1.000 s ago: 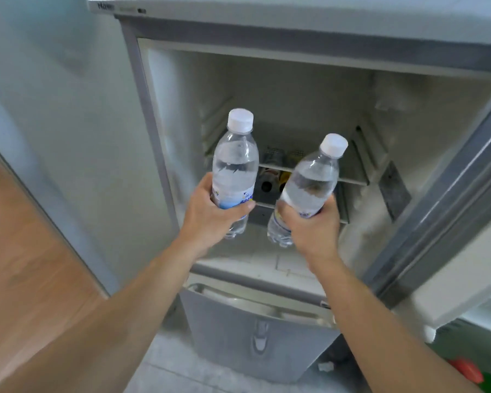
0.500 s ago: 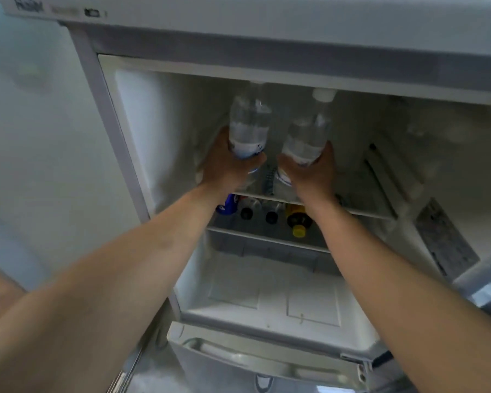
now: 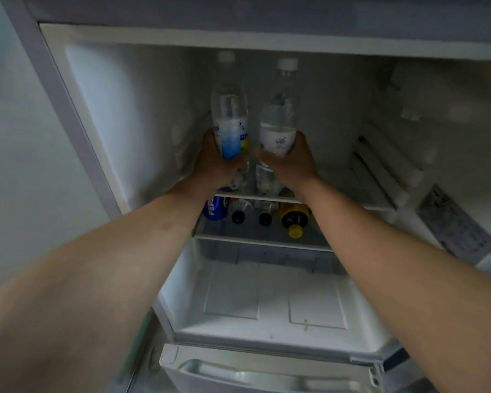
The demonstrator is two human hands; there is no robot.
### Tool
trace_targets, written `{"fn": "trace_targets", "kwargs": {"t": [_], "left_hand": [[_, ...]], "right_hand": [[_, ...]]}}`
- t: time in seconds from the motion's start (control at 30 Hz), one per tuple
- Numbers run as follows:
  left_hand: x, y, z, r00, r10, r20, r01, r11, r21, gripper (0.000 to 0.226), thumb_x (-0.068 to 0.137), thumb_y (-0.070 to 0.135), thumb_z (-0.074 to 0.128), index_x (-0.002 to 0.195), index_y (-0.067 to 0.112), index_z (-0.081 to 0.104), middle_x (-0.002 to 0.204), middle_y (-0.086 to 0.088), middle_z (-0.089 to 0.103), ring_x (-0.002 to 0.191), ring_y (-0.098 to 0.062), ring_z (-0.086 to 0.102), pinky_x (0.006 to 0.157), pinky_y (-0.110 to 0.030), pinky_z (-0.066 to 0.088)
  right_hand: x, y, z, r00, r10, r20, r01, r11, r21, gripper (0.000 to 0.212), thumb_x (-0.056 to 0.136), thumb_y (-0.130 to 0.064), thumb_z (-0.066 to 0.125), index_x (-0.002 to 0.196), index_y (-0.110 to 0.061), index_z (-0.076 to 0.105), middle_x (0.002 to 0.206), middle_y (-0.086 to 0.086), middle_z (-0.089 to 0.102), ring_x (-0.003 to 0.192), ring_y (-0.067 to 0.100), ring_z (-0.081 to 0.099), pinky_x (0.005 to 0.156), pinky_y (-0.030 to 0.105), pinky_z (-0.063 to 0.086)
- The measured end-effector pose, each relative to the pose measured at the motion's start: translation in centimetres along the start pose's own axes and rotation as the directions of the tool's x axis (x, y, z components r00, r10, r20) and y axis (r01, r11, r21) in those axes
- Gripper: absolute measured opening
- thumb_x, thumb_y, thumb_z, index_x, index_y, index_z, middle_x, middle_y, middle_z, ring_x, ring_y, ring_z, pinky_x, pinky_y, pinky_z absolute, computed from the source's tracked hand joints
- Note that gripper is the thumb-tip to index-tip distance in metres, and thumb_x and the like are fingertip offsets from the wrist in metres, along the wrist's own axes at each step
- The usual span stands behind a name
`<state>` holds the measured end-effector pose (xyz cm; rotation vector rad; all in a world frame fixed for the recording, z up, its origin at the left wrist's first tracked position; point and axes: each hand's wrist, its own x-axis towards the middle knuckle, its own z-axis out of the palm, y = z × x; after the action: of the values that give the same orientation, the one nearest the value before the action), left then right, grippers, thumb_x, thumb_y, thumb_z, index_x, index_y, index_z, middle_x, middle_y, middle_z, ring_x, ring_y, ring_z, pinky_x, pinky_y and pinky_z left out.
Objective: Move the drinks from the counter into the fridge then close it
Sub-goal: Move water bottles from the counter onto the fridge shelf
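Both my arms reach deep into the open fridge (image 3: 102, 114). My left hand (image 3: 213, 163) grips a clear water bottle (image 3: 229, 109) with a blue label and white cap. My right hand (image 3: 294, 163) grips a second clear water bottle (image 3: 279, 114) with a white cap. Both bottles stand upright side by side over the upper glass shelf (image 3: 352, 202); whether their bases touch it is hidden by my hands.
On the shelf below lie a blue Pepsi can (image 3: 214, 209), two dark-capped bottles (image 3: 251, 215) and a yellow-capped bottle (image 3: 294, 219). A white crisper cover (image 3: 272, 302) sits at the bottom. The lower drawer's handle (image 3: 261, 373) juts out beneath.
Both hands carried the bottles from in front of the fridge deep inside, up over the upper shelf. The view has moved closer to the fridge.
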<state>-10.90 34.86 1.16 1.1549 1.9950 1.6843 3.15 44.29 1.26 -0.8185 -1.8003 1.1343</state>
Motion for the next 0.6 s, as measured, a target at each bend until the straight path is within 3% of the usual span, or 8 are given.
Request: {"fn": "trace_targets", "kwargs": {"t": [0.1, 0.23, 0.4, 0.5, 0.6], "left_hand": [[-0.3, 0.2, -0.6, 1.0, 0.002, 0.021, -0.004, 0.995, 0.103, 0.084, 0.073, 0.021, 0.085, 0.14, 0.016, 0.035, 0.129, 0.0, 0.057, 0.115, -0.018, 0.058, 0.088, -0.027, 0.05], [-0.2, -0.2, -0.4, 0.998, 0.055, 0.019, -0.058, 0.968, 0.244, 0.085, 0.07, 0.029, 0.088, 0.136, 0.014, 0.036, 0.135, -0.006, 0.055, 0.119, -0.024, 0.057, 0.092, -0.036, 0.051], [2.1, -1.0, 1.0, 0.996, 0.071, -0.051, -0.058, 0.972, 0.226, 0.079, 0.072, 0.028, 0.086, 0.134, 0.014, 0.038, 0.133, -0.007, 0.057, 0.118, -0.026, 0.057, 0.082, -0.026, 0.042], [3.6, -1.3, 2.0, 0.995, 0.05, -0.091, -0.027, 0.97, 0.242, 0.078, 0.08, 0.026, 0.08, 0.141, 0.014, 0.034, 0.137, -0.011, 0.055, 0.122, -0.031, 0.055, 0.092, -0.034, 0.048], [5.2, -1.5, 2.1, 0.995, 0.066, -0.078, -0.043, 0.964, 0.261, 0.078, 0.085, 0.022, 0.076, 0.147, 0.01, 0.03, 0.145, -0.016, 0.046, 0.131, -0.034, 0.047, 0.103, -0.039, 0.041]], "right_hand": [[-0.9, 0.6, -0.6, 0.997, 0.077, 0.014, -0.072, 0.972, -0.222, 0.078, 0.065, -0.044, 0.086, 0.13, -0.019, 0.051, 0.125, -0.002, 0.065, 0.11, 0.016, 0.065, 0.091, 0.037, 0.057], [-1.7, 0.5, -0.3, 0.992, 0.129, -0.001, -0.121, 0.929, -0.349, 0.061, 0.075, -0.048, 0.079, 0.125, -0.019, 0.057, 0.122, 0.001, 0.067, 0.108, 0.02, 0.066, 0.089, 0.038, 0.057], [-0.2, 0.9, 0.2, 0.992, 0.126, 0.016, -0.112, 0.928, -0.355, 0.053, 0.078, -0.04, 0.077, 0.124, -0.022, 0.057, 0.124, 0.003, 0.067, 0.11, 0.024, 0.065, 0.094, 0.044, 0.055], [1.6, 1.5, 1.0, 0.995, 0.097, 0.019, -0.084, 0.931, -0.356, 0.048, 0.083, -0.034, 0.077, 0.124, -0.017, 0.059, 0.12, 0.006, 0.068, 0.101, 0.021, 0.065, 0.084, 0.034, 0.054], [3.5, 1.9, 1.6, 0.995, 0.092, 0.048, -0.068, 0.928, -0.366, 0.034, 0.088, -0.027, 0.074, 0.118, -0.013, 0.064, 0.112, 0.008, 0.069, 0.084, 0.014, 0.062, 0.066, 0.021, 0.043]]}}
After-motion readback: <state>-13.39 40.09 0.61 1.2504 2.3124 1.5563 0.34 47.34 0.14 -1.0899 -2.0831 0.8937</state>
